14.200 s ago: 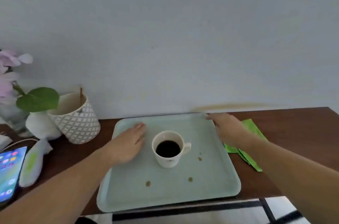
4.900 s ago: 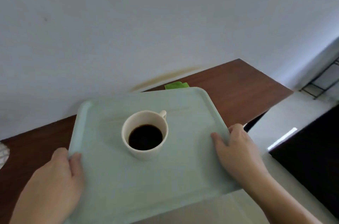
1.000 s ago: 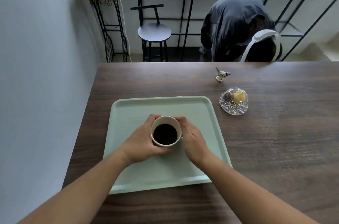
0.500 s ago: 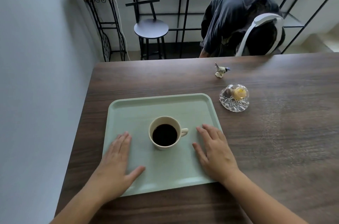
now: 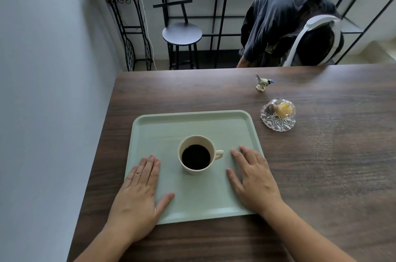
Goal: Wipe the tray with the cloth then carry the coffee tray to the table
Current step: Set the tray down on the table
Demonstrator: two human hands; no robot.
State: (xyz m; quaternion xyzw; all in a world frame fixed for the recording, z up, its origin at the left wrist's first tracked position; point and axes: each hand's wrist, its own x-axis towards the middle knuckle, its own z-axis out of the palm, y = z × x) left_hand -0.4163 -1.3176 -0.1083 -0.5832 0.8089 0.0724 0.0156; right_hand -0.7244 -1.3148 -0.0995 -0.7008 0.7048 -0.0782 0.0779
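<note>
A pale green tray (image 5: pixel 192 124) lies flat on the dark wooden table (image 5: pixel 321 165), near its left edge. A cream cup (image 5: pixel 196 157) of black coffee stands upright in the middle of the tray, handle pointing right. My left hand (image 5: pixel 139 193) rests palm down on the tray's near left part, fingers spread, holding nothing. My right hand (image 5: pixel 252 178) lies flat on the tray's near right part, a little apart from the cup handle. The tray surface shows no stains. No cloth is in view.
A domed cut-glass dish (image 5: pixel 278 115) sits just right of the tray's far corner. A small bird figurine (image 5: pixel 263 84) stands beyond it. A grey wall (image 5: pixel 42 111) runs along the table's left edge. Past the far edge are a stool (image 5: pixel 182 35) and a bent-over person in dark clothes (image 5: pixel 285 21).
One second ago both hands cupped the coffee cup. They have let go and moved apart, settling flat on the tray on either side of the cup.
</note>
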